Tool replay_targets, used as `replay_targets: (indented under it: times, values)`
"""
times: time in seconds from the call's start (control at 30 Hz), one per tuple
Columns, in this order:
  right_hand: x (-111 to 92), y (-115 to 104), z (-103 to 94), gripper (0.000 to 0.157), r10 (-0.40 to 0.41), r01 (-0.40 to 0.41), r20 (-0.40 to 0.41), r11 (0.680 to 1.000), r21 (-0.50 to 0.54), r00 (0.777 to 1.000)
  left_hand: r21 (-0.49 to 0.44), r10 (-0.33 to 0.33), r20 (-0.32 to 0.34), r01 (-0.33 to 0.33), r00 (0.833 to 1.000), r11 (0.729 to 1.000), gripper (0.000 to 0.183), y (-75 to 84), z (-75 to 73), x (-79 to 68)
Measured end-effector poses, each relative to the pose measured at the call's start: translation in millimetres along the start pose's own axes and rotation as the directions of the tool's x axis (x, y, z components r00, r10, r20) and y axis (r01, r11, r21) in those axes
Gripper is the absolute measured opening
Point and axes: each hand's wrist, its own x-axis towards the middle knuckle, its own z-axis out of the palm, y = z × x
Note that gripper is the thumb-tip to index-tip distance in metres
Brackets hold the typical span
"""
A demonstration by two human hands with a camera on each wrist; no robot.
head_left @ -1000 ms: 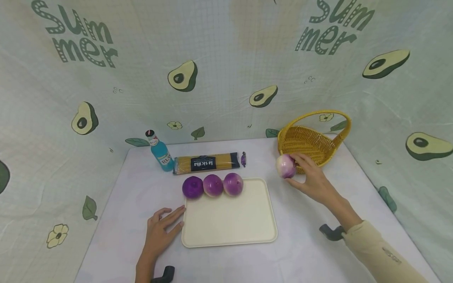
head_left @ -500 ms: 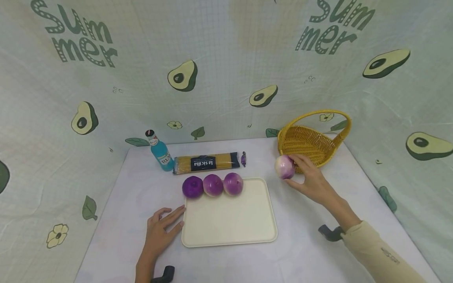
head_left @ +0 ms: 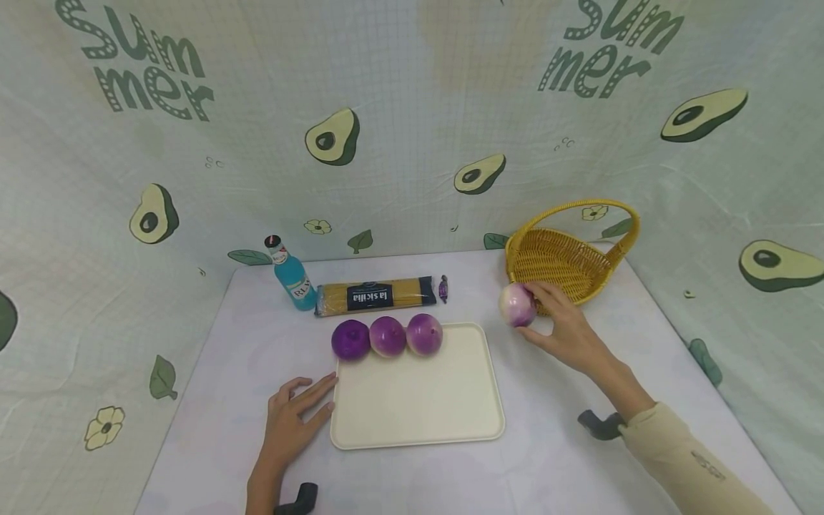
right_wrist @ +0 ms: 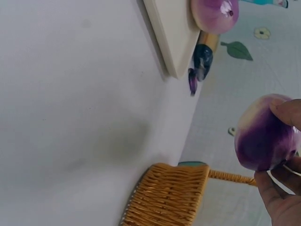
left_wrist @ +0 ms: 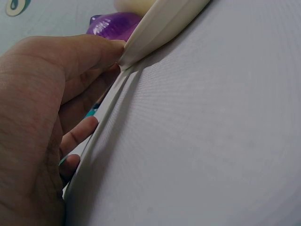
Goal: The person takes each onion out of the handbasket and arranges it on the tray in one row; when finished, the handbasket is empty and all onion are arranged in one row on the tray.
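A purple-and-white turnip [head_left: 518,305] is held up in my right hand [head_left: 569,332], off the table and in front of the basket. Thumb and fingers grip its right side, as the right wrist view also shows. My left hand [head_left: 292,418] lies beside the cream tray [head_left: 418,408], with the fingertips touching its left edge. Three more turnips sit in a row along the tray's far edge: a dark purple one [head_left: 350,340], a middle one [head_left: 388,337] and a right one [head_left: 425,335]. In the left wrist view, the hand [left_wrist: 56,94] touches the tray rim [left_wrist: 155,28].
A yellow wicker basket [head_left: 560,261] with a tall handle stands at the back right. Behind the tray lie a pack of spaghetti [head_left: 376,295] and a small purple wrapped candy [head_left: 443,289]. A blue bottle [head_left: 292,275] stands at the back left. Patterned cloth [head_left: 412,107] hangs behind.
My right hand with the turnip has shifted very slightly left and down. The left hand, tray and other turnips stay where they were.
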Motion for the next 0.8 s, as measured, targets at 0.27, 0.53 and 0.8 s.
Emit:
replay_targets:
  times: [0.27, 0.53, 0.8]
  values:
    - [-0.8, 0.3, 2.2, 0.080, -0.001, 0.001, 0.006, 1.000, 0.004, 1.000, 0.003, -0.013, 0.004, 0.013, 1.000, 1.000, 0.046, 0.2, 0.2, 0.2]
    - [-1.9, -0.8, 3.7, 0.080, -0.014, 0.014, 0.007, 1.000, -0.002, 1.000, -0.002, -0.015, 0.000, 0.015, 1.000, 1.000, 0.046, 0.0, 1.0, 0.2]
    - [-2.6, -1.9, 4.8, 0.080, -0.014, 0.014, 0.009, 1.000, -0.002, 1.000, 0.009, -0.005, -0.004, 0.005, 1.000, 1.000, 0.045, 0.4, 0.6, -0.3]
